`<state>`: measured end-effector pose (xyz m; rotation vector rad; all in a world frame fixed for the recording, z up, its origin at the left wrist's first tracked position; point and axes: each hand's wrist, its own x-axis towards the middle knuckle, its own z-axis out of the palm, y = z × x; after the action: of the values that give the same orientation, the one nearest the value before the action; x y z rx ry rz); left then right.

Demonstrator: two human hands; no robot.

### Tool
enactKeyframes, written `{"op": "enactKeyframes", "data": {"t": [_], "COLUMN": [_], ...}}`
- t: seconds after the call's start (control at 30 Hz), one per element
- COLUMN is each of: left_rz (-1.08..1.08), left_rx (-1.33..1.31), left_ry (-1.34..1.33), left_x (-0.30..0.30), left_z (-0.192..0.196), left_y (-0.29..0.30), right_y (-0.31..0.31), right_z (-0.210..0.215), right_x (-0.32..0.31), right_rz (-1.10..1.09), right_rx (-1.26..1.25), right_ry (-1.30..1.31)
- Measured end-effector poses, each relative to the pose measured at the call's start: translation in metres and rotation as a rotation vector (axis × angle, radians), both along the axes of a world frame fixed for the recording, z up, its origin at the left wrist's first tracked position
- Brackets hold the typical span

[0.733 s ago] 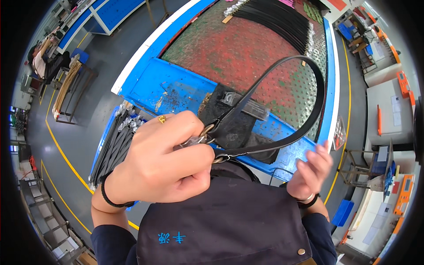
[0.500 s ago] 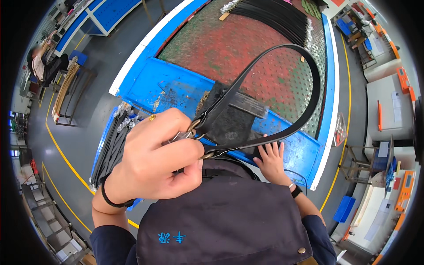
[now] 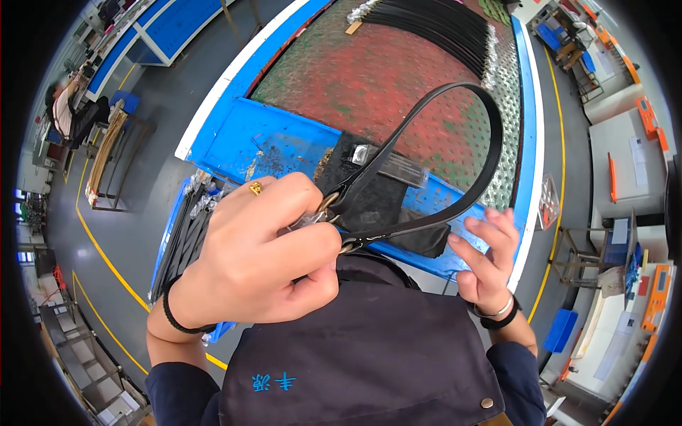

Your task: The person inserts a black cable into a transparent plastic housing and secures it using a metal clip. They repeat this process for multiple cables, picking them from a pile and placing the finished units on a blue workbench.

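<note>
My left hand (image 3: 263,248) is closed around the ends of a black leather strap handle (image 3: 495,135), held up in front of me. The strap arches away in a wide loop, and brass-coloured metal rings (image 3: 347,246) show at its ends beside my fingers. Clear plastic wrap peeks out of the fist; the rest of the ends is hidden by it. To the right, my right hand (image 3: 490,259) is raised over the blue tray's right part with fingers apart and slightly bent, holding nothing. Its fingertips are near the loop but apart from it.
Under the strap, a black pad (image 3: 376,206) and a translucent bar (image 3: 401,170) lie across the blue tray (image 3: 284,142). Black straps lie in a bundle (image 3: 433,32) on the worn red-green tabletop (image 3: 341,85). More straps (image 3: 186,238) fill a blue bin at left. A person (image 3: 64,110) sits far left.
My right hand has lifted off the dark material on the tray and moved right, turning with its fingers up. The strap in my left hand has shifted slightly, its loop a little lower.
</note>
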<state>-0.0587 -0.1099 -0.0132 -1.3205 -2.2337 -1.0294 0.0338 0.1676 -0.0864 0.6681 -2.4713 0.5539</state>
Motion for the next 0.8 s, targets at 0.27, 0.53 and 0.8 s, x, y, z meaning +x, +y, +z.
{"op": "enactKeyframes", "data": {"t": [0.27, 0.53, 0.8], "left_rz": [-0.032, -0.030, -0.036], "left_rx": [-0.037, -0.058, -0.042], "left_ry": [-0.016, -0.010, -0.011], "left_x": [0.005, 0.008, 0.008], "left_z": [0.007, 0.008, 0.005], "left_y": [0.000, -0.003, -0.003], "right_y": [-0.037, -0.042, -0.033], "right_z": [0.043, 0.042, 0.044], "right_x": [-0.028, -0.032, -0.035], "right_rz": [0.211, 0.226, 0.085], "right_rx": [0.064, 0.100, -0.066], "right_ry": [0.197, 0.196, 0.016]}}
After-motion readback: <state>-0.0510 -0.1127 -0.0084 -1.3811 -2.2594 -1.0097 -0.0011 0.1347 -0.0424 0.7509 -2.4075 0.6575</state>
